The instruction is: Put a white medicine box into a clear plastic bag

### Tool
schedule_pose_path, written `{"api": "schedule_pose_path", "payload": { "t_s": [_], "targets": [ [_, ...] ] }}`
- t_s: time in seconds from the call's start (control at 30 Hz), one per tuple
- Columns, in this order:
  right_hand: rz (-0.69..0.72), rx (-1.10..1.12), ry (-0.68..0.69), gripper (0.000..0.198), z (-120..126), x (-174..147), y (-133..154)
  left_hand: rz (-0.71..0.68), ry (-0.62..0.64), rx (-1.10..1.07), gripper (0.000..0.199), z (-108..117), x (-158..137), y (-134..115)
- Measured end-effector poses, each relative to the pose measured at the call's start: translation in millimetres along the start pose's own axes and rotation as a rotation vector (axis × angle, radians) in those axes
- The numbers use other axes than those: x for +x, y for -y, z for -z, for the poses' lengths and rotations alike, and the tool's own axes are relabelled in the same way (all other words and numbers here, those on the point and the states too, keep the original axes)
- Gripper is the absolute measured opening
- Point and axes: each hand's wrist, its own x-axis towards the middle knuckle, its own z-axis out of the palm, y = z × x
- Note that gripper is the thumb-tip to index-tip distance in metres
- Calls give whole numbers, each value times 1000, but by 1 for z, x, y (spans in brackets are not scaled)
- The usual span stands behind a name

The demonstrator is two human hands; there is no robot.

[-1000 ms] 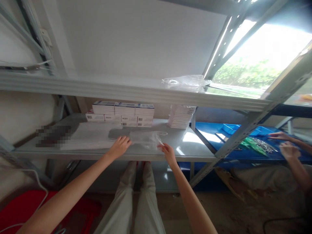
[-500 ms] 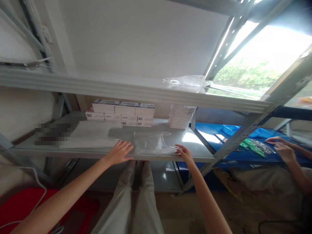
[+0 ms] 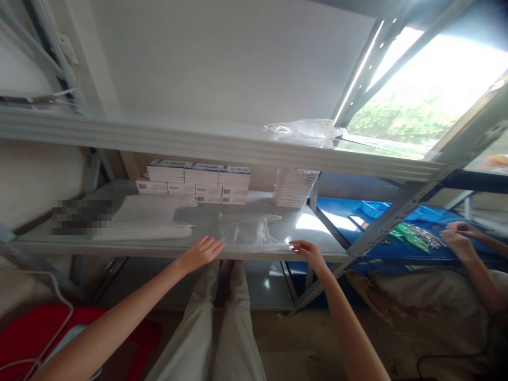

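Note:
A clear plastic bag (image 3: 250, 232) lies flat on the middle shelf between my hands, crinkled and see-through. My left hand (image 3: 201, 253) has its fingers drawn together at the bag's near left corner. At the near right corner, my right hand (image 3: 311, 255) pinches the bag's edge between thumb and fingers. To the left of the bag rests a stack of white plastic sheets or bags (image 3: 138, 219), close to my left hand but apart from it.
White boxes (image 3: 198, 182) are stacked at the shelf's back, with a plastic-wrapped bundle (image 3: 293, 188) to their right. Another clear bag (image 3: 304, 129) lies on the upper shelf. At right, another person's hands (image 3: 460, 241) are above a blue table (image 3: 337, 211). A red stool (image 3: 130, 333) stands below left.
My left hand has moved slightly right and its fingers have closed at the bag's corner. My right hand has shifted a little to the right. The view has shifted slightly.

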Motion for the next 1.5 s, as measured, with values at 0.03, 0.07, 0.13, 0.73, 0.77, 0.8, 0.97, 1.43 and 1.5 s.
{"api": "schedule_pose_path", "payload": {
  "t_s": [0.03,0.07,0.13,0.73,0.77,0.8,0.97,1.43,1.5],
  "targets": [
    [7,-45,4,37,2,0,1,-21,-4,-9,30,0,-2,-1],
    [15,-94,6,36,4,-1,2,-40,-11,-30,32,-1,-4,-2],
    [54,-186,-4,37,8,-4,9,-71,-47,-101,32,-2,-7,-5],
    [849,-913,-235,25,-227,-61,102,1041,344,-714,28,-47,83,67],
    [826,-901,-241,23,-227,-58,100,1056,345,-751,23,-50,83,69],
    [810,-890,-237,22,-226,-56,97,1072,344,-791,19,-53,83,71],
    [831,-828,-217,23,-218,-63,86,1161,314,-1042,12,-65,82,78],
    [940,-949,-100,51,-214,-60,90,1356,179,-1157,30,-66,92,75],
    [859,-948,-193,52,-192,-59,83,1363,146,-1125,42,-63,89,76]
  ]
}}
